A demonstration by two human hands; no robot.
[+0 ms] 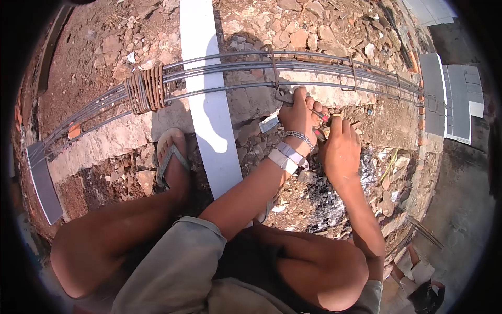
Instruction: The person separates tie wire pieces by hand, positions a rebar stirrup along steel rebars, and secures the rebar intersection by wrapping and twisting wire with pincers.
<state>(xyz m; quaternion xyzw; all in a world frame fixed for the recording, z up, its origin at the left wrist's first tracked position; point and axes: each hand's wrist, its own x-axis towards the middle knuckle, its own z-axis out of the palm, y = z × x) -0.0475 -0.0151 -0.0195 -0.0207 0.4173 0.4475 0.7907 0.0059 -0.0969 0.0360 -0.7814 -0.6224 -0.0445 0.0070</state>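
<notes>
Long steel reinforcing bars run across the view in a bundle, with square wire stirrups around them. My left hand, with bracelets at the wrist, is closed just below the lower bar near one stirrup. A dark metal piece shows beside its fingers; what the fingers grip is mostly hidden. My right hand is closed beside it around the red handles of pliers. The pliers' dark metal part reaches toward my left fingers, which partly cover it.
A pack of rusty stirrups hangs on the bars at left. A white board lies beneath the bars. Rubble and grey ash cover the ground. Grey panels stand at left and right. Another person is at lower right.
</notes>
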